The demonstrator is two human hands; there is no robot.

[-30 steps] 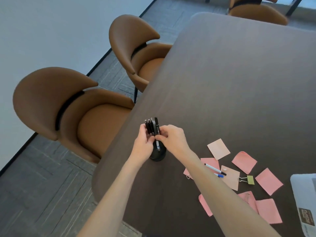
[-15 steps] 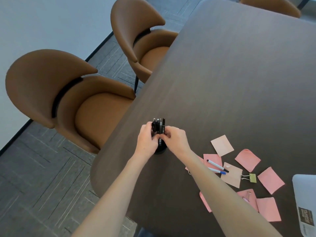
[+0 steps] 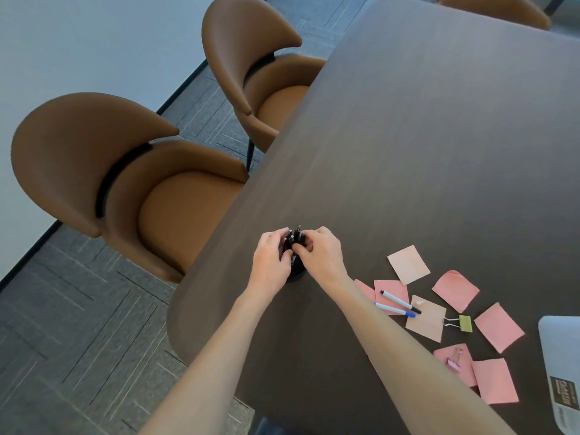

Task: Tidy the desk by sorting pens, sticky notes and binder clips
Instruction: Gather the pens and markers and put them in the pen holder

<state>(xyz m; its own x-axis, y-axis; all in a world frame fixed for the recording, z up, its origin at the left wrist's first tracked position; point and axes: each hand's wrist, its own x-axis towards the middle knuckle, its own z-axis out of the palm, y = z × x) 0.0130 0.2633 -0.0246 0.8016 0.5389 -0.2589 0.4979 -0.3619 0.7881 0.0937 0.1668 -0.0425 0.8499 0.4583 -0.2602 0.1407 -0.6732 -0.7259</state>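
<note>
A bundle of black pens [image 3: 295, 237] stands in a black round pen holder [image 3: 296, 274] near the table's left edge. My left hand [image 3: 271, 262] and my right hand [image 3: 321, 255] are closed around the pens from both sides, hiding most of the holder. To the right lie several pink sticky notes [image 3: 455, 290], with two white pens [image 3: 398, 304] resting across them. A yellow-green binder clip [image 3: 460, 323] lies beside a pale note, and a pink binder clip [image 3: 454, 359] sits on another note.
The dark wooden table [image 3: 423, 136] stretches away ahead. Two brown chairs [image 3: 125, 183] stand along its left side, a third at the far end. A grey device [image 3: 561, 372] with a label lies at the right edge.
Both hands have pushed the pens down into the holder, so less of them stands out above my fingers. The view has tilted a little.
</note>
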